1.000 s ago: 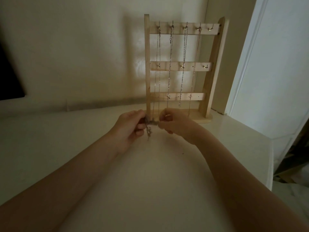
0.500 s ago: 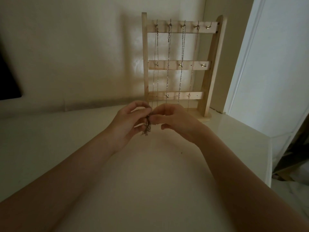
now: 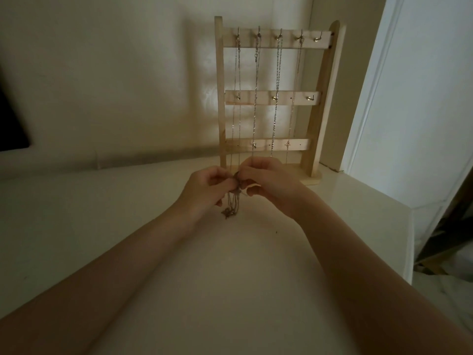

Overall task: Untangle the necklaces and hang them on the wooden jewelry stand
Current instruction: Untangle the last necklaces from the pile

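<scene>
A wooden jewelry stand (image 3: 316,103) with three crossbars and small metal hooks stands upright at the back of the white table (image 3: 102,226), against the wall. Several thin chains (image 3: 276,98) hang from its top hooks; the rightmost top hook is bare. In front of the stand's base, my left hand (image 3: 204,193) and my right hand (image 3: 271,185) meet fingertip to fingertip. Both pinch a tangled necklace (image 3: 231,206), whose loops and small clump dangle below my left fingers, just above the table.
The table's right edge (image 3: 409,239) drops off near a white door frame (image 3: 371,98). A dark object (image 3: 10,119) sits at the far left against the wall. Dim clutter lies on the floor at the lower right.
The dangling chain hangs lower and longer below my fingers than before. My hands stay together in front of the stand, with the fingers shifting on the tangle.
</scene>
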`<action>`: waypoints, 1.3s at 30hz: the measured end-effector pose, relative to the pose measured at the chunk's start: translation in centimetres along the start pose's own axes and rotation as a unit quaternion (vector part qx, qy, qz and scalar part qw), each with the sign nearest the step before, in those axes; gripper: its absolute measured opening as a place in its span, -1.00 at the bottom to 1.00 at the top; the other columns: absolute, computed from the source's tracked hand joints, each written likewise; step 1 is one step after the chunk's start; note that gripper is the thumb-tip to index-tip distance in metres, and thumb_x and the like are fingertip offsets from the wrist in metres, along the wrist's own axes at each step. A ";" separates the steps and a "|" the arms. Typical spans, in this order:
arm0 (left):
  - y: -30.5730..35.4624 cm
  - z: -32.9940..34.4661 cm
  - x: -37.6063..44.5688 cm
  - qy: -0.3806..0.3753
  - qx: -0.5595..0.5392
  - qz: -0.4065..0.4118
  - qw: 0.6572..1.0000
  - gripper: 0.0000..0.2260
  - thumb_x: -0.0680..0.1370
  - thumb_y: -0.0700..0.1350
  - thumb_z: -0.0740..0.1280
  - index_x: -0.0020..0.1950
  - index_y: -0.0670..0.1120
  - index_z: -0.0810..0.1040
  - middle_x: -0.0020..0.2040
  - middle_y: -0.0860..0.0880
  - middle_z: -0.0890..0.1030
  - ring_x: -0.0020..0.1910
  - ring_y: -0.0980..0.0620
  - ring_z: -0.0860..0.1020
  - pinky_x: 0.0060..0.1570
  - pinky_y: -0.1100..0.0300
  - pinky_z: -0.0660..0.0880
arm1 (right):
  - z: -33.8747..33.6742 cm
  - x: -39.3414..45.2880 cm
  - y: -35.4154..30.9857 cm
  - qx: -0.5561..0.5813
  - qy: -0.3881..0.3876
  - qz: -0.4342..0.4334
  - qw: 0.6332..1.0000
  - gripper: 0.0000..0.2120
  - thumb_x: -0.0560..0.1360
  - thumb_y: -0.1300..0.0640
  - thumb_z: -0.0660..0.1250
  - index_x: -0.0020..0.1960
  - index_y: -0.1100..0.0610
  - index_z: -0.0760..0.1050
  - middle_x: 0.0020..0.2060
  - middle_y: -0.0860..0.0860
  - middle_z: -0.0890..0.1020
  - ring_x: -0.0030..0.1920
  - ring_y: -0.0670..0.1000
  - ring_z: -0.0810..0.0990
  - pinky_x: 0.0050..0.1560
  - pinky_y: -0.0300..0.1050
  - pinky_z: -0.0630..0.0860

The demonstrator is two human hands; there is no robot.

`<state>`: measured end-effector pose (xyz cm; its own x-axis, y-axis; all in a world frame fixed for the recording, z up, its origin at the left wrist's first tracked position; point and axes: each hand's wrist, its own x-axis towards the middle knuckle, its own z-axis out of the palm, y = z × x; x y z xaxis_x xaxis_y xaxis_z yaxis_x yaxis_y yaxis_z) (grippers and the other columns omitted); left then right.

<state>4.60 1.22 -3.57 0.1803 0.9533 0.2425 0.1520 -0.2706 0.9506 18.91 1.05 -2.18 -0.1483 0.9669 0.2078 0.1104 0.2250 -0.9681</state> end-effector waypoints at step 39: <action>-0.9 0.1 -0.3 0.061 -0.048 -0.032 0.997 -0.86 0.57 -0.15 0.26 -0.19 -0.07 0.48 -0.36 -0.02 0.53 -0.62 0.16 0.40 -0.62 0.40 0.18 | 0.3 0.3 1.0 -0.162 0.128 -0.012 0.978 -0.90 0.46 0.20 0.39 -0.21 0.17 0.50 -0.47 0.01 0.50 -0.58 -0.21 0.40 -0.55 -0.40 0.30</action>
<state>4.52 1.16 -4.49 0.0530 0.9789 0.1975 0.0654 -0.2007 0.9775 18.72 1.52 -3.12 0.0911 0.9498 0.2993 0.4225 0.2353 -0.8753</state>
